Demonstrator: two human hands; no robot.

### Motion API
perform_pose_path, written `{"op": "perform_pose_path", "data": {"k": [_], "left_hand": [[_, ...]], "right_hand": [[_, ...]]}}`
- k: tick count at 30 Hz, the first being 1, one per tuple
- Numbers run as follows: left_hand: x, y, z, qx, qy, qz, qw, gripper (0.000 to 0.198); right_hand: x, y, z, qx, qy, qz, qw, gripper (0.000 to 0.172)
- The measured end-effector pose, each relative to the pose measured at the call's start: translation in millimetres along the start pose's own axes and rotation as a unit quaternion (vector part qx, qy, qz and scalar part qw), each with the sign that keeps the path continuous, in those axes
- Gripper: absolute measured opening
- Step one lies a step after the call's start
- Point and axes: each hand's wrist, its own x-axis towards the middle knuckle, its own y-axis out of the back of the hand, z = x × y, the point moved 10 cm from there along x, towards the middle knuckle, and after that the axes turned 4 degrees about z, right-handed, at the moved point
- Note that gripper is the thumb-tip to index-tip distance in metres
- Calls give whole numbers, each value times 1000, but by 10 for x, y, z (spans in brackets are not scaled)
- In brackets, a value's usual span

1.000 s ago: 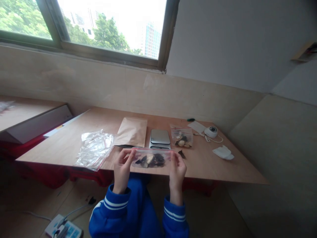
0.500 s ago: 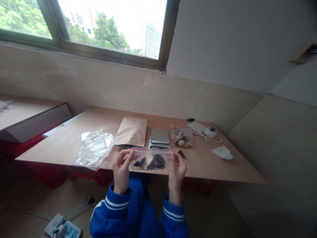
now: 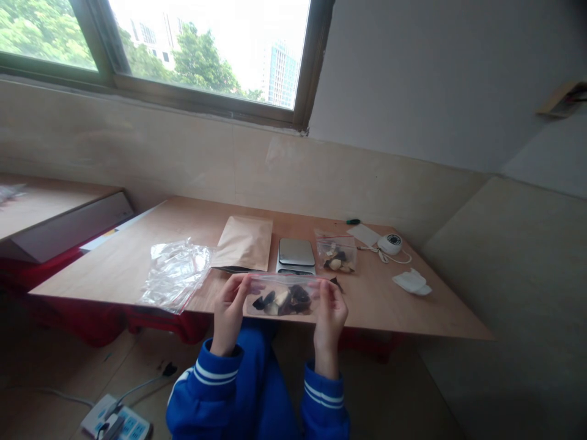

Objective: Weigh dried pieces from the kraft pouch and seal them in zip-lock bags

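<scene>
A clear zip-lock bag (image 3: pixel 284 293) with dark and pale dried pieces inside is stretched between my hands, over the table's front edge. My left hand (image 3: pixel 232 308) pinches its upper left corner. The upper right corner is gripped by my right hand (image 3: pixel 331 311), thumb on the near side. Just beyond the bag stands a digital scale (image 3: pixel 296 252) with nothing on its plate. To the right of the scale lies a second zip-lock bag (image 3: pixel 337 253) holding similar pieces. One loose dark piece (image 3: pixel 336 285) rests on the table behind my right hand, partly hidden.
A brown paper pouch (image 3: pixel 245 243) and a pile of clear plastic bags (image 3: pixel 174 275) lie left on the table (image 3: pixel 403 321). At the right are a white camera (image 3: pixel 391 243) with its cable, crumpled white tissue (image 3: pixel 411 282) and a green-handled tool (image 3: pixel 353 222). A power strip (image 3: pixel 117 420) sits on the floor.
Both hands and the held bag have shifted slightly to the right. The bag's front now faces me a little more, and the loose dark piece is more covered.
</scene>
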Motion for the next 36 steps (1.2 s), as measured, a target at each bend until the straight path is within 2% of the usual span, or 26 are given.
{"op": "perform_pose_path", "data": {"k": [4, 8, 17, 21, 26, 32, 36], "left_hand": [[5, 60, 16, 6, -16, 14, 1000, 24], [-10, 91, 128, 47, -64, 29, 996, 22], [-98, 126, 288, 117, -149, 66, 980, 17], [-82, 124, 304, 130, -162, 78, 975, 19], [-50, 114, 243, 117, -133, 77, 981, 24], [-23, 44, 103, 14, -55, 24, 998, 18], [-8, 44, 58, -19, -31, 22, 999, 17]], "right_hand": [[3, -32, 12, 8, -5, -26, 1000, 33], [-1, -56, 26, 18, -12, -42, 999, 32], [-18, -95, 12, 10, -16, -57, 998, 31], [-22, -117, 35, 10, -18, -57, 998, 33], [-37, -152, 58, 20, -22, -62, 998, 32], [-62, -224, 63, 53, -33, -91, 994, 29], [-75, -270, 65, 73, -33, -114, 990, 25]]}}
